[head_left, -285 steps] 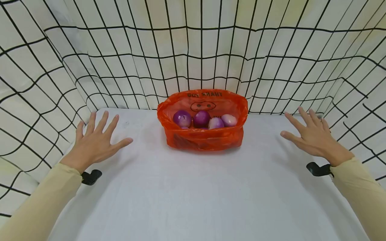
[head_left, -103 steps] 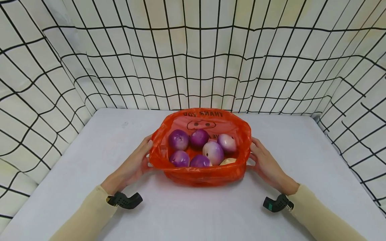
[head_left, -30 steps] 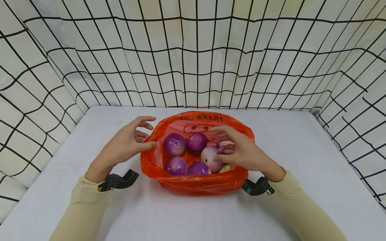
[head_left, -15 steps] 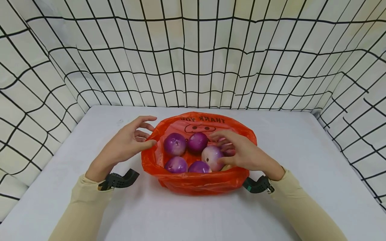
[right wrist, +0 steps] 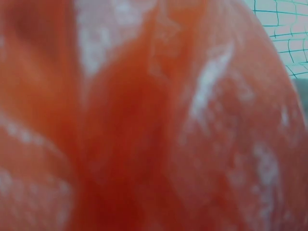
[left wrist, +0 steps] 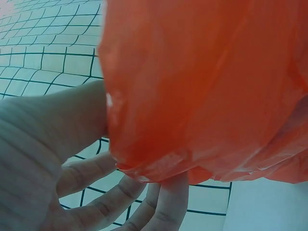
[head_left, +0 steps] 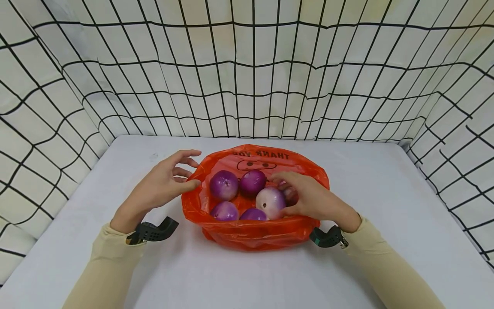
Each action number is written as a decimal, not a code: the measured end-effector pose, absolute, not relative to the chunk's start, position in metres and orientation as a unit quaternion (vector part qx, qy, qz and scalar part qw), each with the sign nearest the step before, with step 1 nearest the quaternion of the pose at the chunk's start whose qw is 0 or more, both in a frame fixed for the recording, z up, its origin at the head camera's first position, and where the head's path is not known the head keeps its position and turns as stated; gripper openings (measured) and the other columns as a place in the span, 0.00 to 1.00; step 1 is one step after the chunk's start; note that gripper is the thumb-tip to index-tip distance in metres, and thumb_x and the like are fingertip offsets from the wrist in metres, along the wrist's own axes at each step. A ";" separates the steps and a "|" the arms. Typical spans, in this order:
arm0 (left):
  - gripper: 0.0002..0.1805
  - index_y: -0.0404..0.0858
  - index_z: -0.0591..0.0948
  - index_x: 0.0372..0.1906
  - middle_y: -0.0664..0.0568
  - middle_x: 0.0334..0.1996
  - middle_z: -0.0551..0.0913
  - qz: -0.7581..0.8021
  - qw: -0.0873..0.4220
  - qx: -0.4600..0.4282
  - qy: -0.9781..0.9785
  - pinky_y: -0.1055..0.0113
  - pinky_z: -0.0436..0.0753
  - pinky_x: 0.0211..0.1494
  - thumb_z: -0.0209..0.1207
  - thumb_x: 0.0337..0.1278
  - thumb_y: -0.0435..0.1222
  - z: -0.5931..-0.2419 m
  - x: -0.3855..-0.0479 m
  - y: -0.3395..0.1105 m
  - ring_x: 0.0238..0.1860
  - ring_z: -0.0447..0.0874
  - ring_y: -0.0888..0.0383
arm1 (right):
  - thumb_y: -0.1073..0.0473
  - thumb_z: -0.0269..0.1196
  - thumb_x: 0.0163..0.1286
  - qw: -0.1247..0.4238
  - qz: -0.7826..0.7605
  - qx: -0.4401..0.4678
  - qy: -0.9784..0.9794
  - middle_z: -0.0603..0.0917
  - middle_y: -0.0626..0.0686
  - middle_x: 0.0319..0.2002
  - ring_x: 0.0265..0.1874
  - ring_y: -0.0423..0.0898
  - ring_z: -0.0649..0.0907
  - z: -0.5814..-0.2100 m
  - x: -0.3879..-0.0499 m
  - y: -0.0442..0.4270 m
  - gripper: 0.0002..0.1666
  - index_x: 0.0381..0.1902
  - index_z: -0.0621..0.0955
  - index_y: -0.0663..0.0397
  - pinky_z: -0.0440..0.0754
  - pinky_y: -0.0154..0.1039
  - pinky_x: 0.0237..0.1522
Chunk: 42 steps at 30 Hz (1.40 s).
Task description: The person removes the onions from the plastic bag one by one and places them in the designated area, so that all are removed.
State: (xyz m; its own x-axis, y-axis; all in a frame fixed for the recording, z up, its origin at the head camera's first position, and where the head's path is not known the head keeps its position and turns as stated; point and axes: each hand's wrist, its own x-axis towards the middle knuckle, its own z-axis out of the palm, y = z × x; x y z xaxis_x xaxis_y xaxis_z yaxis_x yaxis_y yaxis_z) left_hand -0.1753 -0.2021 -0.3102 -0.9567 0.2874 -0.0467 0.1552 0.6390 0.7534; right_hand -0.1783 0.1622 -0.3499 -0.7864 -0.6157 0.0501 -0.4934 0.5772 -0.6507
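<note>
That onion [head_left: 290, 196] in the curled right hand [head_left: 313, 199] is probably firm but kinda slick, so cup its middle; left hand [head_left: 156, 186] just touches the flimsy bag [head_left: 252, 236], loosely spread.

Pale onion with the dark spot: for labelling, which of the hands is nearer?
Right. The right hand is close beside the pale onion; the left hand is farther left, at the bag's rim.

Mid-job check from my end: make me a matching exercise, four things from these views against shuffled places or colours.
1. Left hand
2. Right hand
3. Plastic bag
4. Red onions

A. Orange-red, standing on the white table
B. Reaching in at the bag's right side
C. Purple to whitish
D. At the bag's left side

Pairs: 1-D, 2-B, 3-A, 4-C
</note>
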 end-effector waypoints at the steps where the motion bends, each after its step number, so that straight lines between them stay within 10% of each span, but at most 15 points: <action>1: 0.39 0.48 0.64 0.78 0.41 0.67 0.75 0.407 0.082 0.122 0.901 0.52 0.91 0.53 0.67 0.65 0.42 -0.310 -0.175 -0.202 0.61 0.82 0.43 | 0.61 0.79 0.57 0.089 -0.330 -0.317 0.885 0.82 0.51 0.64 0.59 0.49 0.85 -0.350 -0.178 0.161 0.45 0.71 0.73 0.48 0.90 0.45 0.56; 42: 0.40 0.43 0.65 0.78 0.41 0.67 0.75 0.397 0.074 0.124 0.906 0.52 0.91 0.54 0.66 0.64 0.41 -0.310 -0.174 -0.202 0.61 0.82 0.43 | 0.54 0.81 0.53 0.001 -0.290 -0.321 0.902 0.85 0.47 0.61 0.61 0.48 0.83 -0.359 -0.179 0.158 0.39 0.64 0.81 0.42 0.88 0.51 0.59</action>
